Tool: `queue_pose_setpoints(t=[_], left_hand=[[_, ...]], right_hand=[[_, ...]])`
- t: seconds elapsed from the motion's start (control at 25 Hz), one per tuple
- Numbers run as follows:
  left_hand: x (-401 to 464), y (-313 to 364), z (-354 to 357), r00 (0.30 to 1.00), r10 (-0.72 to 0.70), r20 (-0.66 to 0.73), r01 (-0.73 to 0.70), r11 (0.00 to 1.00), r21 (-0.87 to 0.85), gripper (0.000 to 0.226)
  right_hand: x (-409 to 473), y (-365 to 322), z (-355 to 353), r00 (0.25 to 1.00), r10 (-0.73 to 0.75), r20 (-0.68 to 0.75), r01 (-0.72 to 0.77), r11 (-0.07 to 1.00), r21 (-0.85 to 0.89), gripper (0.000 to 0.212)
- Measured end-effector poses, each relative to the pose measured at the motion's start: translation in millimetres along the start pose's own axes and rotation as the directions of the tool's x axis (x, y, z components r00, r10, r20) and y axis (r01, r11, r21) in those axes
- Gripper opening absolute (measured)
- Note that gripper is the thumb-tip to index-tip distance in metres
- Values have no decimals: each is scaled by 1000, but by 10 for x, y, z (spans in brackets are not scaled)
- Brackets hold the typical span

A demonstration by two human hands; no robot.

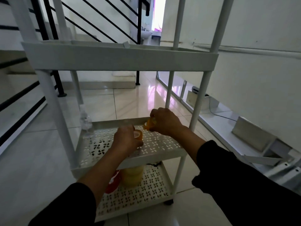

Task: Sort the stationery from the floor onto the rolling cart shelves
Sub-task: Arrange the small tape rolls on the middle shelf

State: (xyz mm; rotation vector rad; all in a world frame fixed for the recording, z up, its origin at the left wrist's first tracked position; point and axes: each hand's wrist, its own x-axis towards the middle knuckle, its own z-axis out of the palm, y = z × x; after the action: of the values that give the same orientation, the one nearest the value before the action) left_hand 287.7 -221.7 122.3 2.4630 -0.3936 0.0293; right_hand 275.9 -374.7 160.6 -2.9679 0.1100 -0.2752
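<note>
On perforated white shelf (162,148), two round tape rolls (138,134).

Hands (143,129) gripping tape rolls (138,133) over cart shelf (162,148)

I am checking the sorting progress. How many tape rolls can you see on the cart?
2 singly: one in the left hand, one in the right hand, both over the middle shelf. A yellow stack below may hold more, partly hidden.

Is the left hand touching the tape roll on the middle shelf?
Touching. The head view shows the left hand with fingers curled round the tape roll over the middle shelf.
</note>
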Motion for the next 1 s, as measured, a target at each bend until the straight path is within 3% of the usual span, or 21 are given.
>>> queue_pose_setpoints(t=[0.56, 0.84, 0.92, 1.0], left_hand=[[33, -98, 116, 998, 36, -51, -35, 999, 26, 64], [15, -108, 140, 997, 51, -55, -48, 998, 43, 64], [15, -109, 141, 997, 47, -55, -45, 998, 38, 65], [21, -112, 134, 998, 44, -53, -42, 999, 30, 65]], right_hand=[[332, 1, 234, 999, -50, 19, 51, 995, -85, 52], [290, -39, 288, 998, -15, -61, 4, 983, -185, 53], [305, -20, 250, 999, 8, -53, -13, 996, -86, 49], [311, 21, 154, 996, 59, -70, -49, 989, 139, 51]])
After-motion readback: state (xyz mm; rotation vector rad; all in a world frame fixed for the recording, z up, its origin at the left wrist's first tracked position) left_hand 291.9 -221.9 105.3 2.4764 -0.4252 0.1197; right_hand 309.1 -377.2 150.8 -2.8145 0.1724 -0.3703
